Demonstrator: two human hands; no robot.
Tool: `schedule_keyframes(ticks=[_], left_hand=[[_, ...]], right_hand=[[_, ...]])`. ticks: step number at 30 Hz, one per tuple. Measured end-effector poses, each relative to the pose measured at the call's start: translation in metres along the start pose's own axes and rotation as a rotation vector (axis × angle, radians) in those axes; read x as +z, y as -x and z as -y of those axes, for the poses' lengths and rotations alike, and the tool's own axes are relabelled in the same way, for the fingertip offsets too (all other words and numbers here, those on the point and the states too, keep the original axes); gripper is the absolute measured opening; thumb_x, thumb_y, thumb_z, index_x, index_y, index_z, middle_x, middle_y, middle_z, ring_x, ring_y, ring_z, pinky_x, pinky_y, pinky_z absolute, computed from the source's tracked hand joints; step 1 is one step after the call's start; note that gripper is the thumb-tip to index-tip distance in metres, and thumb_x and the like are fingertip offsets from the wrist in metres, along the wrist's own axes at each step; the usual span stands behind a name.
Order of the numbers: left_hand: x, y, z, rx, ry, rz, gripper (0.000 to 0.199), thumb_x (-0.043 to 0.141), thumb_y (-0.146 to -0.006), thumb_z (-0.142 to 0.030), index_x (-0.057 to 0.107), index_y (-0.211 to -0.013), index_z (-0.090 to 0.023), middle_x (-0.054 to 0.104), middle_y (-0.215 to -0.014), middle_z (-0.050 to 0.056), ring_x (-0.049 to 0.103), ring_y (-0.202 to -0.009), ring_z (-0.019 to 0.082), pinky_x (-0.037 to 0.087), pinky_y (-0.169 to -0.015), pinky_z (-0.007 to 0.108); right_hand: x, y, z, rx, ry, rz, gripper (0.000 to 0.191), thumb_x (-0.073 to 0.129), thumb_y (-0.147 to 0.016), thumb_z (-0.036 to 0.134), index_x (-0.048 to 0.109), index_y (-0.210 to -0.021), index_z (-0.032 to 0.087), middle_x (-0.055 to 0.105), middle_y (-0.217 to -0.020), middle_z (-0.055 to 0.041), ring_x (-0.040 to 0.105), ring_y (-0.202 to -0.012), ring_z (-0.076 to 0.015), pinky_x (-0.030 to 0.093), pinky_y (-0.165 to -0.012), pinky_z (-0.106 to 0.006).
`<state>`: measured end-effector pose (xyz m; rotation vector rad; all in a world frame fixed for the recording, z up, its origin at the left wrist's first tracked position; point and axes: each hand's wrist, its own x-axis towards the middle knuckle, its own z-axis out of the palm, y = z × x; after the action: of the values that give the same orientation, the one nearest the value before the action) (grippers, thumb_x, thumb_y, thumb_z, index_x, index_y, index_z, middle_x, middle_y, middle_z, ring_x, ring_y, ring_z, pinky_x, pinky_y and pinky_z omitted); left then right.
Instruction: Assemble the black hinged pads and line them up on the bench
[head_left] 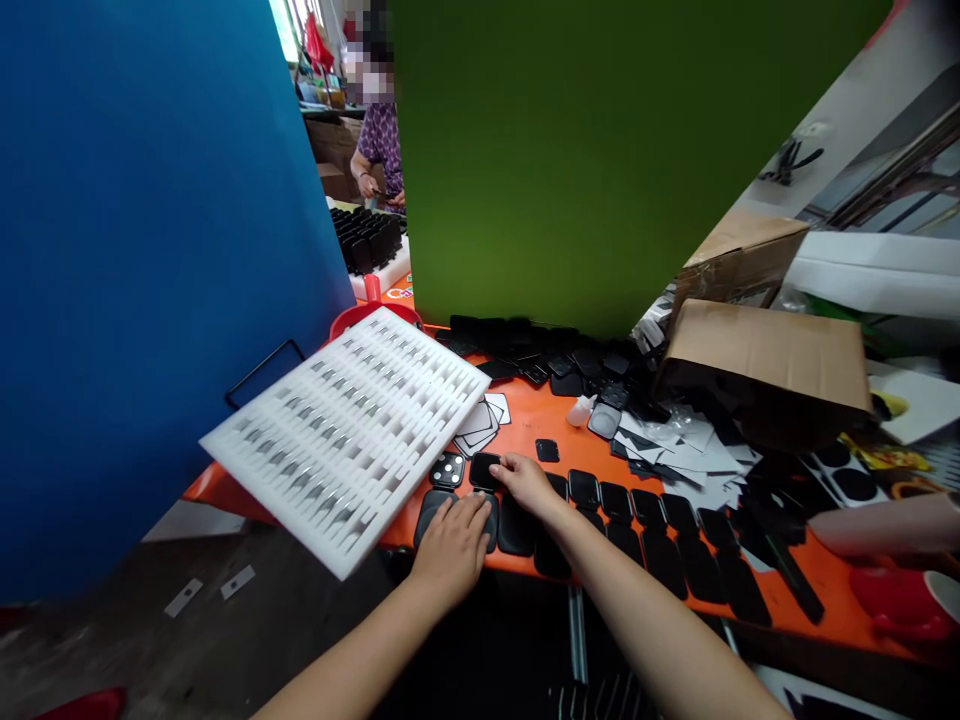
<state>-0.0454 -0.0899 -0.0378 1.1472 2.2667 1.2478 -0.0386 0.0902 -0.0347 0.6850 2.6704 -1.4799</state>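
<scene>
Over the worktop's left edge juts a tray that a knock could tip, beside it the left hand lies open on black cases, and just beyond, the right hand, grip unclear, touches a square that uneven pressure could skew.

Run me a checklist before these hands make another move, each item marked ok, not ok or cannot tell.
1. Left hand placed on the work: ok, flat on the black cases at the row's left end.
2. Right hand at a case: ok, fingertips at the edge of an upper half.
3. Surface under the left palm sound: cannot tell, the hand covers it.
4. Cases lined up: ok, side by side along the near edge of the table.
5. White tray fully on the table: not ok, its near corner overhangs.
6. Floor free of litter: not ok, two small pale pieces lie there.
</scene>
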Motion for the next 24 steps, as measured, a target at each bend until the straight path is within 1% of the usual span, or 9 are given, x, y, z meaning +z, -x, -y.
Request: schedule_keyframes(ticks=[2, 6, 10, 14, 24], left_hand=[[0.0, 0.0, 0.001, -0.005, 0.013, 0.0, 0.04, 0.045, -0.081, -0.032, 0.047, -0.12, -0.026, 0.045, -0.127, 0.005, 0.035, -0.119, 0.027, 0.008, -0.104, 0.044], [0.0, 0.0, 0.003, 0.009, -0.038, 0.015, 0.04, 0.044, -0.082, -0.032, 0.045, -0.122, -0.026, 0.044, -0.128, 0.006, 0.035, -0.119, 0.027, 0.01, -0.103, 0.044], [0.001, 0.0, 0.004, 0.015, -0.052, 0.024, 0.04, 0.043, -0.082, -0.032, 0.045, -0.122, -0.025, 0.044, -0.128, 0.006, 0.035, -0.119, 0.027, 0.01, -0.103, 0.044], [0.001, 0.0, 0.004, 0.005, -0.02, 0.021, 0.041, 0.044, -0.082, -0.032, 0.046, -0.122, -0.025, 0.044, -0.129, 0.006, 0.033, -0.12, 0.027, 0.008, -0.104, 0.044], [0.0, 0.001, 0.004, -0.021, 0.085, 0.008, 0.041, 0.046, -0.08, -0.033, 0.047, -0.121, -0.026, 0.043, -0.13, 0.004, 0.032, -0.121, 0.027, 0.006, -0.104, 0.044]], right_hand=[[-0.001, 0.0, 0.0, 0.005, 0.029, -0.002, 0.024, 0.048, -0.074, 0.036, 0.049, -0.062, 0.016, 0.048, -0.055, 0.0042, 0.043, -0.053, -0.0097, 0.031, -0.05, -0.02], [-0.002, 0.001, 0.004, 0.016, 0.085, -0.015, 0.024, 0.048, -0.075, 0.037, 0.05, -0.062, 0.017, 0.049, -0.055, 0.0043, 0.044, -0.053, -0.0099, 0.03, -0.05, -0.019], [0.0, 0.003, 0.011, 0.031, 0.155, -0.063, 0.025, 0.046, -0.077, 0.037, 0.05, -0.061, 0.017, 0.049, -0.055, 0.0036, 0.045, -0.054, -0.0105, 0.028, -0.05, -0.02], [0.002, 0.004, 0.015, 0.049, 0.219, -0.093, 0.027, 0.045, -0.078, 0.037, 0.05, -0.06, 0.018, 0.05, -0.055, 0.0023, 0.046, -0.055, -0.0111, 0.027, -0.05, -0.021], [-0.001, -0.005, 0.012, 0.089, 0.312, -0.054, 0.027, 0.049, -0.076, 0.039, 0.051, -0.06, 0.017, 0.056, -0.058, -0.0005, 0.049, -0.056, -0.012, 0.028, -0.049, -0.021]])
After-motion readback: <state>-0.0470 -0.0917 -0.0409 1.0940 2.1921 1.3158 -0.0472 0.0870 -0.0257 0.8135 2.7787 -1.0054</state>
